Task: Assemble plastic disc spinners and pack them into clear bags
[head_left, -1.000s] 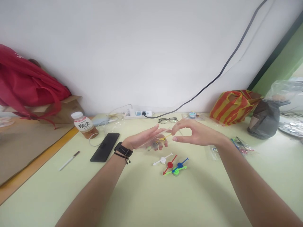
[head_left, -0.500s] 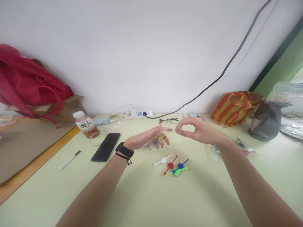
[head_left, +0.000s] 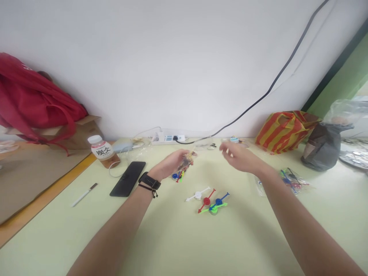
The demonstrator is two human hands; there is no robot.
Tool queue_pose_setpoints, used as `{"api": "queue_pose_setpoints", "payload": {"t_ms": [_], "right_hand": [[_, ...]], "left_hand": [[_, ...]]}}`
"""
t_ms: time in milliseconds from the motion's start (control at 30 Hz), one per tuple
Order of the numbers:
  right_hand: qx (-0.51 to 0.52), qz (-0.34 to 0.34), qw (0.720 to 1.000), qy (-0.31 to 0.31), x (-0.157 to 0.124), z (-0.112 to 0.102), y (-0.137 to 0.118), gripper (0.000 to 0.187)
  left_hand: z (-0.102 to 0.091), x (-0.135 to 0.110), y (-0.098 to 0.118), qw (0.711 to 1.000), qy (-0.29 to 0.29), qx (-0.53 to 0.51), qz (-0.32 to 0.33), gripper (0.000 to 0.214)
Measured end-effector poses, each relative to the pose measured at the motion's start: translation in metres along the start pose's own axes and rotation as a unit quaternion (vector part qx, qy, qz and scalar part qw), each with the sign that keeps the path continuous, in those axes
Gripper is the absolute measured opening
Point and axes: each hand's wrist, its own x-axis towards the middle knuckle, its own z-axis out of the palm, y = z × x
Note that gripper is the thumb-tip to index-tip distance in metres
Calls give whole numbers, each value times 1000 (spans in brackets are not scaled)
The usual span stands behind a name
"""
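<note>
My left hand [head_left: 172, 165], with a black watch on the wrist, is closed around a clear plastic bag of small coloured spinner arrows [head_left: 184, 165], held above the pale green table [head_left: 178, 237]. My right hand [head_left: 238, 155] hovers just to the right of it, blurred by motion, fingers loosely curled with nothing that I can see in them. Below the hands, on the table, lie a white spinner arrow [head_left: 197, 194], a red one [head_left: 207, 200], a blue one [head_left: 220, 199] and a green one [head_left: 214, 208], close together and partly overlapping.
A black phone [head_left: 128, 178], a drink bottle [head_left: 102, 151] and a white pen [head_left: 84, 194] lie at the left. A power strip [head_left: 168, 138] sits by the wall. Another bag of coloured pieces [head_left: 290, 179], a striped bag [head_left: 284, 130] and a grey bundle [head_left: 323, 147] are at the right.
My left hand has turned from palm-up and open to closed round the bag, shifting left. My right hand has let go of its pinch by the bag and lifted slightly away.
</note>
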Motion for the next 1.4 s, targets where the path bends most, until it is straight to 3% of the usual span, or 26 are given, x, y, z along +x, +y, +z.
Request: {"api": "queue_pose_setpoints", "payload": {"t_ms": [67, 133, 267, 367, 467, 633, 767, 867, 967, 1100, 1300, 1400], "right_hand": [[9, -33, 987, -159, -2, 12, 1, 18], [54, -76, 960, -263, -3, 27, -5, 17], [88, -104, 929, -343, -3, 54, -22, 9], [91, -102, 924, -357, -2, 59, -27, 8], [106, -115, 931, -329, -2, 46, -30, 11], [135, -123, 951, -248, -9, -2, -43, 16], [130, -112, 979, -110, -17, -38, -45, 20], [142, -81, 987, -2, -21, -52, -39, 24], [153, -55, 984, 76, -22, -56, -35, 25], [148, -51, 982, 108, -19, -51, -35, 28], [127, -52, 980, 144, -14, -39, -44, 31], [114, -39, 976, 183, -13, -32, -46, 25]], "left_hand": [[-4, 5, -3, 998, 50, -16, 35, 28], [-5, 8, -5, 995, 71, -24, 58, 28], [0, 9, -11, 989, 103, -11, 108, 37], [5, 12, -18, 982, 114, 22, 150, 42], [10, 16, -27, 981, 95, 57, 161, 43], [21, 15, -36, 978, 46, 125, 160, 42], [25, 11, -39, 978, 16, 170, 118, 43], [25, 10, -40, 974, 8, 198, 108, 47], [25, 11, -45, 967, -1, 220, 131, 53], [29, 14, -61, 959, 14, 248, 134, 67], [39, 13, -73, 935, 42, 305, 178, 48], [43, 12, -75, 938, 36, 288, 190, 44]]}}
